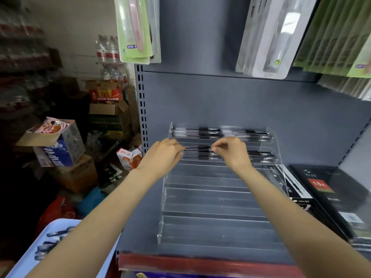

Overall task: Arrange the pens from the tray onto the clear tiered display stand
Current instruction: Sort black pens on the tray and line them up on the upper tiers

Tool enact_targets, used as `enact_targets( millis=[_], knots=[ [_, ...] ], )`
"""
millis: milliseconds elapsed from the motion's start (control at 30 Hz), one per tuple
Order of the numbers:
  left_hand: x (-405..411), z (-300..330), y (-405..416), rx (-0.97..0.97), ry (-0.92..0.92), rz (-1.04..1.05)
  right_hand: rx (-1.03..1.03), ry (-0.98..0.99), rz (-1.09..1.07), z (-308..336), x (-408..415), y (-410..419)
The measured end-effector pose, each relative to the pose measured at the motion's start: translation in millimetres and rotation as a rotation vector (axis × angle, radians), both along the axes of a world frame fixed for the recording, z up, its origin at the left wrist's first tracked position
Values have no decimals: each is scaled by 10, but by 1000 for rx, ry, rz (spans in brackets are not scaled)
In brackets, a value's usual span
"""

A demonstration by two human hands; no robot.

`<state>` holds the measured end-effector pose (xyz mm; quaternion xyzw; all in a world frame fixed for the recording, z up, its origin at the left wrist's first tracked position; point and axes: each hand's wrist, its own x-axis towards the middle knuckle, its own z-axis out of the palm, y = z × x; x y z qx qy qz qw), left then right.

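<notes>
At about eight o'clock from where I'm looking, the pale blue tray [30, 255] sits low beside the shelf, and I can make out a handful of pens [52, 242] lying on it, dark-capped and blurred, partly hidden behind my left forearm. So there is stock left to move.

Moving right, my left hand [162, 155] has its fingers curled down over one end of a pen [197, 147], and my right hand [230, 150] pinches the other end between thumb and fingertips. The pen lies level between them, just above the left half of the second tier from the top, over two or so pens already resting there. I judge I'm in the middle of setting it down; whether it touches the tier yet I cannot tell.

The clear tiered display stand [212, 199] stands on the grey shelf at twelve o'clock. Its top tier, towards one o'clock, holds pens [220, 134] across the full width, end to end in two groups. The second tier's right half also holds a few pens [261, 156]. Every step below is bare, so I reckon the job is well under half done.

The pens look slim, with clear barrels and black grips and caps, all laid horizontally.

At three o'clock, black boxed stationery [325, 189] lies beside the stand.
</notes>
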<state>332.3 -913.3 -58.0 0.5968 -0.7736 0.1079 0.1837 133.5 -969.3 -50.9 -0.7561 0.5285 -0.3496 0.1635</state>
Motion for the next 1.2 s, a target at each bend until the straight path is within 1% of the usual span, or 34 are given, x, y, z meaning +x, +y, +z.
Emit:
enact_targets(
  millis=[100,333,433,533,600,733,800,867,967,1067,1200],
  knots=[
    [-22,10,-3,-12,9,23,46,21,10,34,-20,-17],
    [-88,37,16,9,-14,85,33,73,47,47,-37,-22],
    [-143,89,59,-1,99,107,-37,28,34,51,-57,23],
    [-217,103,142,-69,279,119,-94,-48,71,72,-76,134],
    [-271,74,237,-124,407,136,-96,-88,118,69,-58,233],
    [-324,-61,577,-183,596,234,-22,-173,274,-25,58,528],
    [-260,-172,820,-194,644,295,23,-172,350,-115,174,706],
    [-125,-313,1096,-183,652,365,76,-158,407,-224,348,913],
    [175,-568,1560,-140,649,482,158,-139,497,-441,725,1319],
    [574,-862,2038,-46,679,566,240,-79,577,-730,1191,1771],
    [1226,-1304,2660,77,709,663,418,-11,632,-1179,1815,2334]
  ],
)
